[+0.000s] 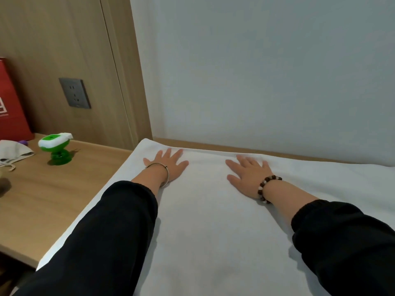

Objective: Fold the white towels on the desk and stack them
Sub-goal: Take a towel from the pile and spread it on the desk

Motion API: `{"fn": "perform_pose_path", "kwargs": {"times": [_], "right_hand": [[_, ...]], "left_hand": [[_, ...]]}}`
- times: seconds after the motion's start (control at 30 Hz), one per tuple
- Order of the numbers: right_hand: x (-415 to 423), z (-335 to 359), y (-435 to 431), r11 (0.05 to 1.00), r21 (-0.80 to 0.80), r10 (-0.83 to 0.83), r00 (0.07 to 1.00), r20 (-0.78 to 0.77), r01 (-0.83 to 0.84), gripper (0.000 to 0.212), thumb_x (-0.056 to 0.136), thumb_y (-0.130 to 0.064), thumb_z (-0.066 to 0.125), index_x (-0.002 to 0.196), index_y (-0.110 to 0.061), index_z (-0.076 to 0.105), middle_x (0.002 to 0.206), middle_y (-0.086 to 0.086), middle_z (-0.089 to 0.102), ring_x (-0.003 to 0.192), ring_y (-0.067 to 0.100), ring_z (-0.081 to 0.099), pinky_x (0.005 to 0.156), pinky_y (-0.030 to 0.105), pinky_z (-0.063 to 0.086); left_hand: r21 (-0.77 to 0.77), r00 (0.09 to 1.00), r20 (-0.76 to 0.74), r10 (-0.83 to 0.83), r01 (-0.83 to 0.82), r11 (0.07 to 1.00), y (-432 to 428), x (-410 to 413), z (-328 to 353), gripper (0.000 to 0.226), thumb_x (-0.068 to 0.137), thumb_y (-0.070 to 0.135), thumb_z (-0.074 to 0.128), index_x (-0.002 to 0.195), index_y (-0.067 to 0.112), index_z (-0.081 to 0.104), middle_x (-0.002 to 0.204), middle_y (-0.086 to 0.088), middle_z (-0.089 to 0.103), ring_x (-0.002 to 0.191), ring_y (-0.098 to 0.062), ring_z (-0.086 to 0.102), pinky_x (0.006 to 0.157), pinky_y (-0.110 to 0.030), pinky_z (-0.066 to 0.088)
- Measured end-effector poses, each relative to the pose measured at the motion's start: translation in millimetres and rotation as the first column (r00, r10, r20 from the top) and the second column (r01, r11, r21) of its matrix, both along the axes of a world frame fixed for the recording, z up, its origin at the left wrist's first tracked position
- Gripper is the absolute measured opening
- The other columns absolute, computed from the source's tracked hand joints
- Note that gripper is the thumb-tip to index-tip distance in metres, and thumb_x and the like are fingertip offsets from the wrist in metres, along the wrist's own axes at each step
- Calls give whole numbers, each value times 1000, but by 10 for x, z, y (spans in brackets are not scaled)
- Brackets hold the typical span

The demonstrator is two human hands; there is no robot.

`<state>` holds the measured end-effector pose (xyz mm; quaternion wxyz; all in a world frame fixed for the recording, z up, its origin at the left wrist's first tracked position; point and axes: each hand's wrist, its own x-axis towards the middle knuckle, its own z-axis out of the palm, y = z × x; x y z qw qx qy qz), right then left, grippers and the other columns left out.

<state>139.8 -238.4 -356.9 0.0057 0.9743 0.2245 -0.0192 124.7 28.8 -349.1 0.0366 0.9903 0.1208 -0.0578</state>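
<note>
The white towel (213, 221) is lying spread over the wooden desk (42, 199) and is filling most of my head view, its far edge running along the foot of the pale wall (256, 71) and its left edge crossing the desk slantwise towards me.

I am seeing both hands resting palm down on it near that far edge. The left hand (168, 165) is lying flat with its fingers straight and fanned wide, holding nothing, only pressing on the cloth; a thin metal bangle (165, 170) is sitting at its wrist. The right hand (248, 174) is lying just as flat, fingers spread and pointing to the far left, also gripping nothing; a bracelet of dark and pale beads (267, 186) is circling its wrist. The two hands are lying apart, with smooth towel between them. Black sleeves (106, 231) are covering both forearms, which are reaching over the near part of the towel.

Left of the towel, a green and white plastic gadget (56, 149) is standing on bare desk. A pale cloth pouch (12, 153) is lying beside it, in front of a red paper bag (10, 107). The bag is showing a white printed mark at the picture's edge, which I cannot read. A dark wall socket (74, 92) is sitting in the wood panel.
</note>
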Motion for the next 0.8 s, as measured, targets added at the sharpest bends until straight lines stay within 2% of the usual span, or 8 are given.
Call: {"fn": "perform_pose_path", "kwargs": {"times": [0.17,0.27,0.43,0.53,0.57,0.63,0.7,0.8], "right_hand": [[156,20,-234,996,90,0,1000,3,-1,66,90,-62,24,150,-36,12,157,-7,20,143,16,19,114,43,23],[257,85,-563,986,117,-107,989,-103,119,67,91,-63,22,149,-30,20,157,-6,19,143,16,20,115,40,20],[225,223,-924,960,31,-275,958,-78,278,63,95,-59,19,146,-23,29,155,-1,23,143,23,19,113,51,19],[38,322,-947,966,145,-234,964,124,216,38,98,-37,31,102,-14,60,109,8,59,108,28,52,81,34,42],[-26,354,-958,964,169,-226,967,115,205,38,98,-32,31,79,-12,56,87,8,58,90,28,54,64,30,38],[-119,399,-1033,956,166,-246,969,-6,243,49,101,-36,27,65,-11,49,73,6,53,76,26,51,55,28,30],[-176,385,-1141,956,133,-246,962,-116,260,54,102,-43,21,90,-12,64,100,7,62,94,26,55,74,30,38],[-166,320,-1259,967,86,-223,958,-179,241,54,102,-43,17,137,-15,46,141,8,46,129,27,40,103,36,29]], "left_hand": [[0,996,-52,72,-72,997,27,150,33,65,86,75,10,145,51,-1,159,11,-6,146,-20,-6,108,-68,2],[16,996,-67,66,-65,998,-46,116,47,57,91,66,11,145,51,-2,159,10,-8,146,-21,-8,108,-68,1],[41,974,-27,-226,227,973,-848,-105,35,53,97,52,14,148,43,0,159,9,-6,146,-23,-10,108,-65,0],[-108,957,-39,-286,280,954,-1449,-248,45,55,97,52,16,148,41,0,159,8,-6,146,-24,-10,108,-64,0],[-134,958,-28,-284,278,951,-1592,-300,30,57,96,56,16,148,41,0,159,8,-7,146,-24,-10,108,-64,-1],[-84,949,-2,-315,314,946,-1769,-415,-27,61,93,62,13,148,42,-3,159,9,-9,146,-23,-11,108,-63,-3],[-5,930,10,-369,369,930,-1824,-499,-77,60,92,63,11,147,44,-3,158,9,-11,145,-21,-12,109,-63,-4],[13,920,22,-390,390,921,-1811,-534,-74,58,92,62,11,146,47,-2,158,11,-11,145,-19,-12,111,-61,-5]]}}
